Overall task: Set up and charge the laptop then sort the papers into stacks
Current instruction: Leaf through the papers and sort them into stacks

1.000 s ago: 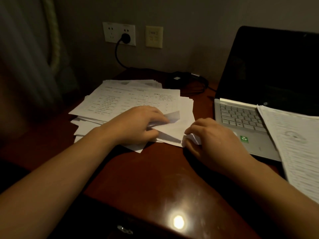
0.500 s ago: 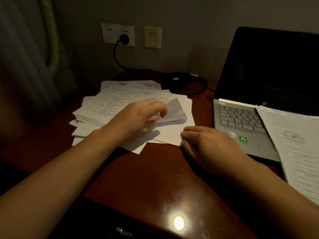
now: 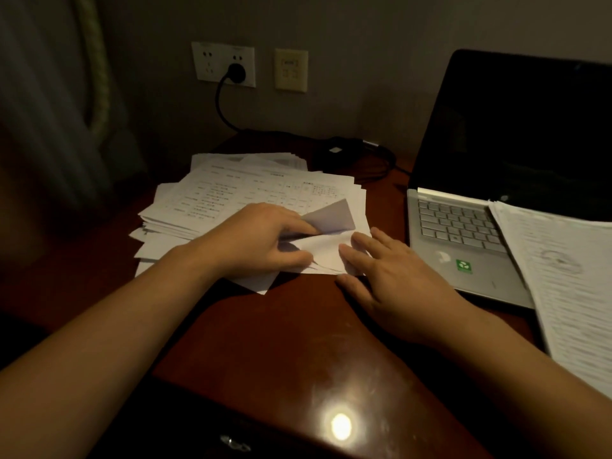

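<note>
Papers [image 3: 251,190] lie piled on the desk [image 3: 281,342], left of the laptop [image 3: 463,226]. The left hand [image 3: 261,240] pinches the top sheet [image 3: 331,215] by its lifted near-right corner. Just right of it, the right hand [image 3: 394,279] presses flat on the sheets beneath.

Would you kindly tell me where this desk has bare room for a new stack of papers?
The widest bare patch is the near desk, between the forearms, in front of the loose pile and the laptop. The strip between pile and laptop is narrow and partly under the right hand. The back is crowded by the charger and cable.
</note>
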`<action>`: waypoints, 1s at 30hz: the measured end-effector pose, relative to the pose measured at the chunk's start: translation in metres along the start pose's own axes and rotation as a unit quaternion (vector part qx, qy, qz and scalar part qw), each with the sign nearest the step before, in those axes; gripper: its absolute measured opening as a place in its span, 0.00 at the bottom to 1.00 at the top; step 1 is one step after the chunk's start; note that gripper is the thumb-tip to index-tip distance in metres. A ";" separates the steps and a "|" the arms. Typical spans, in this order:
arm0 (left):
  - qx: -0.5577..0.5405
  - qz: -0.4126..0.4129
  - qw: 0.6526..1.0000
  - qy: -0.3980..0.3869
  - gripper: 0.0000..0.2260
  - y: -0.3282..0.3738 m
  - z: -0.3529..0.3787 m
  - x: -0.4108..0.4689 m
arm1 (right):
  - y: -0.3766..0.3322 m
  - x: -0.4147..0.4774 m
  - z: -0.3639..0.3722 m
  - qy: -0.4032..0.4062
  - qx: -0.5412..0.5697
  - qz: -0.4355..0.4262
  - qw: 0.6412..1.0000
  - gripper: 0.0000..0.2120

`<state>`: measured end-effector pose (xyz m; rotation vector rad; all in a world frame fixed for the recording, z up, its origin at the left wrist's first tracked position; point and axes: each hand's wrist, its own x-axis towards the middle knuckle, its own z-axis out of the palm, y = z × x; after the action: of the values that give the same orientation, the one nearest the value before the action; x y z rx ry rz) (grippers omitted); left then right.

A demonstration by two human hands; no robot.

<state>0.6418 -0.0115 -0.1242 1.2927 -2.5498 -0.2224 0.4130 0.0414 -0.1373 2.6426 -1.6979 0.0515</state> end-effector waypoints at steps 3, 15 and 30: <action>-0.026 -0.013 1.000 0.010 0.20 -0.007 -0.001 -0.002 | 0.000 0.000 -0.004 0.036 0.007 0.003 0.999 0.27; -0.048 -0.015 0.989 0.141 0.07 -0.008 0.004 -0.001 | 0.000 -0.005 -0.015 0.210 0.087 -0.061 0.972 0.13; -0.080 -0.033 0.996 0.001 0.18 -0.006 -0.004 -0.004 | -0.003 -0.002 -0.002 0.125 0.094 -0.105 0.982 0.16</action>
<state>0.6496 -0.0122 -0.1229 1.3145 -2.4338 -0.4300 0.4147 0.0446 -0.1354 2.7839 -1.3942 0.5446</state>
